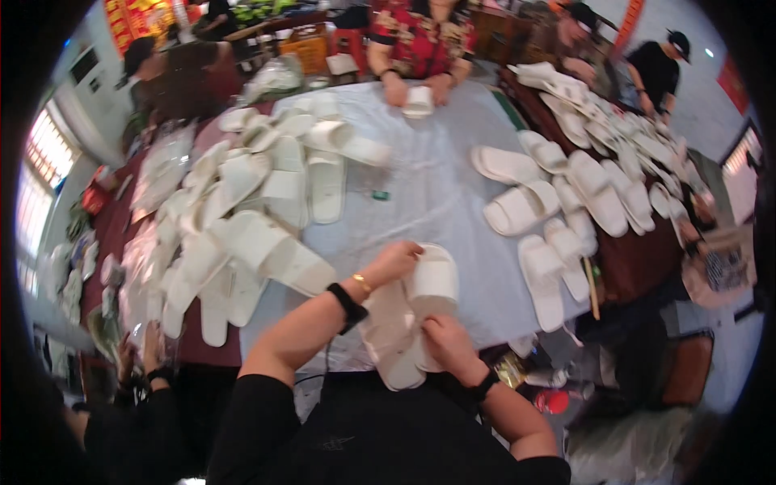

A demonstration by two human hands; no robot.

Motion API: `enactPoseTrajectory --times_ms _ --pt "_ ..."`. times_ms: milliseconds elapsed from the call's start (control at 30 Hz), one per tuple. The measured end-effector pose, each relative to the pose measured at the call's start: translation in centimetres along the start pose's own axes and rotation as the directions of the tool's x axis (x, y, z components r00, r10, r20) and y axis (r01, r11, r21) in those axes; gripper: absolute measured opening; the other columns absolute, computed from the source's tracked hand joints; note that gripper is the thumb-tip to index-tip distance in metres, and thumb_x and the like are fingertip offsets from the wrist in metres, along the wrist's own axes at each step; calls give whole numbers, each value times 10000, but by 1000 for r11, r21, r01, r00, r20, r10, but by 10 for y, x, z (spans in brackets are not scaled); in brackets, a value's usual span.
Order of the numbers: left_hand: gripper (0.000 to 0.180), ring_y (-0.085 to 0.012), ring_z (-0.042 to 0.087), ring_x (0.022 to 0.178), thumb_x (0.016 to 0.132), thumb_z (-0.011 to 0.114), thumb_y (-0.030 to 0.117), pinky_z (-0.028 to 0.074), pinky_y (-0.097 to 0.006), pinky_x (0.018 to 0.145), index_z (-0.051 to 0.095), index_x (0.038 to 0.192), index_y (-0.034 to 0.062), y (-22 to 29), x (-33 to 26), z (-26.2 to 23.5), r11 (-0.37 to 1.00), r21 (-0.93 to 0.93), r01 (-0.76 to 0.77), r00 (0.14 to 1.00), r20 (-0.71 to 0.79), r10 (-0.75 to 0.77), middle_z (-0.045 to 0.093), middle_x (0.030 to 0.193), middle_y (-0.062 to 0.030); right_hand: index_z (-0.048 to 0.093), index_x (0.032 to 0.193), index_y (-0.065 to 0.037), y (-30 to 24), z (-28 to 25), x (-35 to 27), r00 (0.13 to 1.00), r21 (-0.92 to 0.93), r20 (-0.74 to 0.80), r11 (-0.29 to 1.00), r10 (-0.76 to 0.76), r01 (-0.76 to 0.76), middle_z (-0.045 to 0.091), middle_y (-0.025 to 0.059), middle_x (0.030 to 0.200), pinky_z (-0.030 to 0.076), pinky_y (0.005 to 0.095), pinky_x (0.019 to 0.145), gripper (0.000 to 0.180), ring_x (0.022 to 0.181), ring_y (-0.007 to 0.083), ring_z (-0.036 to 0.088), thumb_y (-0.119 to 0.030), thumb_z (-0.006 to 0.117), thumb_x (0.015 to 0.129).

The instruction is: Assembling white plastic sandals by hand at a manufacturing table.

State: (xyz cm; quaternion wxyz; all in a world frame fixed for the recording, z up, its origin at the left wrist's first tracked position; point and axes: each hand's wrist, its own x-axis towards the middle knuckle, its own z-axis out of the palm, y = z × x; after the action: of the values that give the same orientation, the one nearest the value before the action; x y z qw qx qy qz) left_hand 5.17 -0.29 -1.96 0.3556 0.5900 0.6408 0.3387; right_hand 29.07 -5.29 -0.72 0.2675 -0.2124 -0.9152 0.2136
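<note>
Two white slippers lie side by side in front of me at the near edge of the table. My left hand (394,260) reaches over the left slipper (386,327), its fingers closed at the upper left edge of the right slipper (435,279), by the strap. Lower down, my right hand (449,344) pinches the right slipper's side near its heel end. Both slippers point their toe ends away from me and touch or overlap; the left one's heel hangs over the table edge. My fingertips are partly hidden against the slipper.
A large slipper pile (242,182) covers the table's left side; more slippers (594,186) spread along the right. Across the pale blue cloth (412,194), a person in a red patterned shirt (404,36) holds a white slipper (418,103). Other people sit or stand around. A small green piece (380,195) lies mid-table.
</note>
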Motion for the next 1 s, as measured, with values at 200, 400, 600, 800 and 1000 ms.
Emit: enactPoseTrajectory --times_ms 200,400,600,800,1000 --pt "363 -285 645 934 889 536 267 481 -351 847 656 1102 -2 22 -7 0 980 84 181 974 120 -191 680 1025 -188 614 883 -18 9 6 8 997 -10 -19 997 -75 75 634 138 986 514 386 754 125 868 310 626 -61 615 766" --pt "338 -164 615 887 874 595 249 476 -304 816 669 1114 21 25 -1 -3 989 -76 124 971 214 -105 695 1001 -111 610 894 -24 25 7 15 992 -43 -18 991 -124 123 629 144 1015 513 389 762 134 874 320 623 -68 609 767" --pt "274 -111 595 860 850 659 210 475 -263 786 706 1056 36 19 -4 6 966 -213 143 987 99 -125 703 963 -71 605 951 -37 27 4 9 981 -45 -25 980 -193 192 625 134 992 508 399 710 187 832 314 616 -64 610 766" --pt "254 -111 630 765 845 667 221 498 -270 724 718 1009 33 32 -9 2 996 -85 28 999 -27 -31 723 881 -101 617 982 -27 4 -27 39 965 66 -263 997 -20 39 631 139 964 504 396 743 201 869 333 605 -57 629 784" --pt "247 -148 650 728 853 650 229 497 -303 686 708 1040 79 39 -30 -3 1000 24 -9 999 -40 10 710 876 -138 636 991 -24 26 -9 85 941 174 -325 984 98 -42 646 149 949 483 395 812 195 903 342 602 -55 631 798"
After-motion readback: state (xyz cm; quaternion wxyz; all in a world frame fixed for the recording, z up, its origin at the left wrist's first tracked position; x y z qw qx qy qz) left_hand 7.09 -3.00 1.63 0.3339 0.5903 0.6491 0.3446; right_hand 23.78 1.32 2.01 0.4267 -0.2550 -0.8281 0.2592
